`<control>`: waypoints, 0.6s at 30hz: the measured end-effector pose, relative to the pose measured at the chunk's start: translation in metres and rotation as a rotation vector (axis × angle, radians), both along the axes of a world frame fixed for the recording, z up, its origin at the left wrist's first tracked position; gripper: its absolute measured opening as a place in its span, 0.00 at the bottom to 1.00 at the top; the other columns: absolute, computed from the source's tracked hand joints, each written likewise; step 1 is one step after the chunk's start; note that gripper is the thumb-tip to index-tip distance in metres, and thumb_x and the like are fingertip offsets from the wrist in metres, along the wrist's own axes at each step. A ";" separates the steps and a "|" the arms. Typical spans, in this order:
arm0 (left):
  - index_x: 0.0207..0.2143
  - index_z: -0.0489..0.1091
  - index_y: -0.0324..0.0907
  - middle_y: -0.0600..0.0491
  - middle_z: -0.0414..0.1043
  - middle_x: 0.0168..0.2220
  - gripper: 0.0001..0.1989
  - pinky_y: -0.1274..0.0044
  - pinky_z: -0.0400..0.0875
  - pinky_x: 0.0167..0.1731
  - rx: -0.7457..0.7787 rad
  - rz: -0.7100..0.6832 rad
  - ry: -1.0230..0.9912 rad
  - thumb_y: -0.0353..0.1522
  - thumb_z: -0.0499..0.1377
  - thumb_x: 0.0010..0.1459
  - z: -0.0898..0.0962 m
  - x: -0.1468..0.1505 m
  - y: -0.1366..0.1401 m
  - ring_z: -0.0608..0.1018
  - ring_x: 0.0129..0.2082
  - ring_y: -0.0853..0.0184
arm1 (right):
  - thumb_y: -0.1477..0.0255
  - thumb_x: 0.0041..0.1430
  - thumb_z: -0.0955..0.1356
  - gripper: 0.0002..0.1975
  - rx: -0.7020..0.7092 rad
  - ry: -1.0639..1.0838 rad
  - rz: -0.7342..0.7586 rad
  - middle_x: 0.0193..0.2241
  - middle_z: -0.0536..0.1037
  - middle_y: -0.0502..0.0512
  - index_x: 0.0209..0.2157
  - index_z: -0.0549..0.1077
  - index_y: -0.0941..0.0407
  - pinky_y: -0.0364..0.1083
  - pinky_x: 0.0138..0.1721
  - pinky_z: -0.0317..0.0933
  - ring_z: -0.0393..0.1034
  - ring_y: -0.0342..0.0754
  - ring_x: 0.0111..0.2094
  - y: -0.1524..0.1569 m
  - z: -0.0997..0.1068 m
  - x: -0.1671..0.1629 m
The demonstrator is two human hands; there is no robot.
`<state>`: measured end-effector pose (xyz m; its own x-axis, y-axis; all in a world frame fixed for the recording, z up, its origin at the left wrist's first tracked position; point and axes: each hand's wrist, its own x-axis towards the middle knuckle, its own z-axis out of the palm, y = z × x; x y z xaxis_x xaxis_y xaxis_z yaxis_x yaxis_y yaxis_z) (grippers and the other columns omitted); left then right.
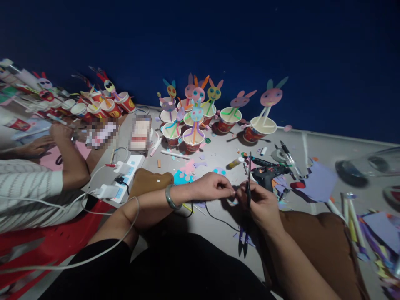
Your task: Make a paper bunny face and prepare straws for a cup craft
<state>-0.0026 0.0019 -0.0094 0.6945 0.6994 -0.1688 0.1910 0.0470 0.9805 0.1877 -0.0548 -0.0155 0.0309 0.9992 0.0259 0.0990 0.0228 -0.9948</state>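
My left hand (215, 186), with a bracelet on its wrist, is closed in a pinch over the table. At its fingertips is a tiny pale pink piece (233, 193), too small to make out. Just to the right, my right hand (262, 204) is closed around dark scissors (248, 187), their thin blades pointing up and away. The two hands nearly meet. Below the right hand lies a dark, two-pronged purple and black object (243, 242), partly in shadow. A black glue gun (267, 177) rests beyond the right hand, beside a glue stick (235, 162).
Several paper cups (193, 139) with paper rabbit figures stand at the back. A power strip (127, 177) with white cables is at left, near a co-worker's arm (73, 158). Purple paper (318, 181), scraps and a transparent bottle (368, 164) lie at right.
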 end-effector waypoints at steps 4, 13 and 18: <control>0.33 0.75 0.36 0.58 0.68 0.22 0.11 0.82 0.61 0.23 -0.180 0.065 -0.024 0.36 0.61 0.59 0.007 0.001 0.000 0.67 0.20 0.78 | 0.66 0.49 0.78 0.13 -0.087 0.054 -0.066 0.24 0.71 0.49 0.23 0.73 0.54 0.42 0.18 0.55 0.58 0.40 0.20 -0.003 -0.006 0.001; 0.40 0.74 0.35 0.59 0.70 0.24 0.15 0.84 0.59 0.19 -0.382 0.196 -0.140 0.34 0.66 0.53 0.010 0.008 -0.007 0.67 0.18 0.80 | 0.58 0.51 0.76 0.16 -0.127 0.103 -0.202 0.24 0.70 0.49 0.26 0.73 0.55 0.41 0.17 0.56 0.58 0.40 0.20 -0.005 -0.008 -0.002; 0.38 0.74 0.34 0.56 0.72 0.26 0.22 0.82 0.60 0.20 -0.407 0.250 -0.188 0.42 0.71 0.47 0.008 0.010 -0.012 0.67 0.19 0.80 | 0.58 0.51 0.77 0.17 -0.080 0.089 -0.162 0.22 0.68 0.48 0.24 0.72 0.54 0.42 0.19 0.58 0.59 0.41 0.21 -0.005 -0.011 -0.003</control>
